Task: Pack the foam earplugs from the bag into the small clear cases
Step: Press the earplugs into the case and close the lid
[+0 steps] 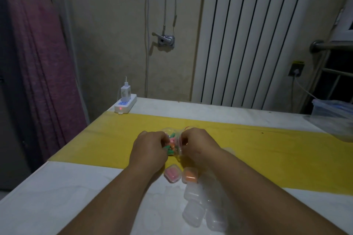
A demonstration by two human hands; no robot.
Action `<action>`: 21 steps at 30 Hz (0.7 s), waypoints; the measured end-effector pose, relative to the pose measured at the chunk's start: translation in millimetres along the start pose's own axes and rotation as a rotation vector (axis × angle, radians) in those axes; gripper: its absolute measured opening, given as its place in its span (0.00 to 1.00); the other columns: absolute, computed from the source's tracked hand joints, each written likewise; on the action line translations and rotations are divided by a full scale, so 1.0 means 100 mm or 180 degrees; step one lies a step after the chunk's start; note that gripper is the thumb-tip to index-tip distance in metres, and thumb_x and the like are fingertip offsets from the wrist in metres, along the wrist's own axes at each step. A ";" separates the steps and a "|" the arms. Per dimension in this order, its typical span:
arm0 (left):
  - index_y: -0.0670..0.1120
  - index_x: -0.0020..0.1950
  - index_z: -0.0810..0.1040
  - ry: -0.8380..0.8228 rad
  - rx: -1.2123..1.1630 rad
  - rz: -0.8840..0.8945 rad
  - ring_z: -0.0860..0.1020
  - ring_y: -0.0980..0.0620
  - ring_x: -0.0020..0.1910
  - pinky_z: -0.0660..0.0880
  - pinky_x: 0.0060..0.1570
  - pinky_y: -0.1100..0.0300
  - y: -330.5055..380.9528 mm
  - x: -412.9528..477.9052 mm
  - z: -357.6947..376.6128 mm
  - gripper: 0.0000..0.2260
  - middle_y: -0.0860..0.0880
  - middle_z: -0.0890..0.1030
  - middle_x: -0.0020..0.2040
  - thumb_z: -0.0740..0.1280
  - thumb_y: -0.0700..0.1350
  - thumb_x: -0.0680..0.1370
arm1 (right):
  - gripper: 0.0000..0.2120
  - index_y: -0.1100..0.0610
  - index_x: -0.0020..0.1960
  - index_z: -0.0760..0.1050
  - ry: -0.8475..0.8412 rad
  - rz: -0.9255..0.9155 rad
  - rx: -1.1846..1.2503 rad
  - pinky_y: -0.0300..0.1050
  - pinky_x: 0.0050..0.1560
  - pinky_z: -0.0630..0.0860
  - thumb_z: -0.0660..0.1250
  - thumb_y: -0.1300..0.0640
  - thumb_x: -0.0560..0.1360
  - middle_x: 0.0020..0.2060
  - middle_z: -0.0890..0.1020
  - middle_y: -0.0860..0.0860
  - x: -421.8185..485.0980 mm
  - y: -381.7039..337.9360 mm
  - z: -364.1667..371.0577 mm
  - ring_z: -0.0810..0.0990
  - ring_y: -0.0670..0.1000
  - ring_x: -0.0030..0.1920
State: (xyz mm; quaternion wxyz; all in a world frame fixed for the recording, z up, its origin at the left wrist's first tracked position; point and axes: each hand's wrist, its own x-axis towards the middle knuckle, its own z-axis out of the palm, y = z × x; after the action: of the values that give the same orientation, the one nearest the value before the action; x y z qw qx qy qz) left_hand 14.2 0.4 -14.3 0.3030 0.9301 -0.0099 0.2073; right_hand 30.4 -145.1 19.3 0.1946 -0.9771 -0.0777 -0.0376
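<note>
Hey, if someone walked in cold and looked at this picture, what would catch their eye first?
The left hand and right hand meet mid-table over the yellow strip, both gripping a clear bag of colourful earplugs. Just nearer the person sit a pink-filled case and an orange-filled case, beside a cluster of empty clear cases. At the table's far left corner, a power strip shows a red light.

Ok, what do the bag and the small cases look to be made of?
The bag looks like thin clear plastic film: it crumples and glints where the left hand and right hand grip it. The empty cases seem rigid, slightly frosted translucent plastic, with moulded rounded corners.
</note>
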 end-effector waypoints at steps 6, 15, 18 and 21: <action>0.57 0.51 0.82 0.0038 -0.0151 -0.0103 0.77 0.50 0.51 0.73 0.48 0.59 -0.04 0.03 0.04 0.10 0.50 0.82 0.49 0.70 0.44 0.74 | 0.05 0.55 0.46 0.82 -0.0196 0.0034 -0.0378 0.46 0.46 0.78 0.69 0.58 0.72 0.44 0.83 0.54 0.06 -0.05 0.08 0.81 0.57 0.46; 0.54 0.55 0.82 -0.0102 0.0163 -0.0019 0.75 0.48 0.54 0.75 0.51 0.56 -0.05 0.04 0.04 0.18 0.51 0.82 0.50 0.67 0.37 0.70 | 0.06 0.53 0.49 0.80 -0.0025 0.0053 0.0406 0.49 0.49 0.80 0.68 0.58 0.73 0.45 0.82 0.51 0.04 -0.04 0.02 0.80 0.53 0.47; 0.53 0.53 0.83 -0.0036 0.0069 -0.0022 0.77 0.49 0.53 0.74 0.48 0.58 -0.07 0.04 0.06 0.15 0.51 0.83 0.49 0.69 0.37 0.71 | 0.09 0.54 0.50 0.82 -0.0386 -0.0155 0.0564 0.46 0.52 0.77 0.65 0.60 0.74 0.48 0.82 0.50 0.03 -0.03 -0.01 0.79 0.52 0.49; 0.53 0.52 0.83 -0.0023 0.0034 -0.0012 0.78 0.50 0.52 0.75 0.48 0.58 -0.07 0.03 0.06 0.14 0.52 0.84 0.48 0.69 0.37 0.72 | 0.11 0.58 0.49 0.82 -0.0537 -0.0208 0.0420 0.45 0.51 0.75 0.61 0.63 0.75 0.46 0.79 0.52 0.03 -0.07 -0.02 0.77 0.53 0.48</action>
State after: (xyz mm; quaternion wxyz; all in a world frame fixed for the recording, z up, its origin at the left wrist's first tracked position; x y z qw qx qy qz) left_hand 20.1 2.9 -21.0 0.2984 0.9325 -0.0081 0.2034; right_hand 31.9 -139.7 24.2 0.2499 -0.9588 -0.1279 0.0436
